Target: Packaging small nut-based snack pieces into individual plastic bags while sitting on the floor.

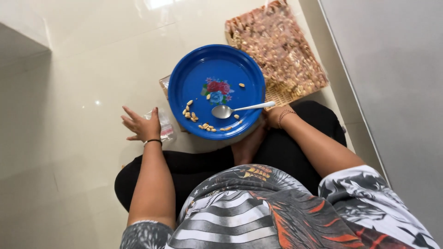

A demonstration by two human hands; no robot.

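Holding peanuts (pixel 199 121) and a spoon (pixel 240 109), blue plate (pixel 184 83); woven tray (pixel 281 96) heaped.

I see one blue plate (pixel 194 74), one spoon (pixel 240 109) on it, and roughly fifteen loose peanuts (pixel 196 117). One tray (pixel 277 46) holds peanuts beyond counting. One clear bag (pixel 165 125), two hands, left (pixel 142 127) and right (pixel 276 116).

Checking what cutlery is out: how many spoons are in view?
1. The spoon lies on the blue plate, bowl near the plate's middle, white handle reaching the rim by the right hand. Others could be hidden under the plate.
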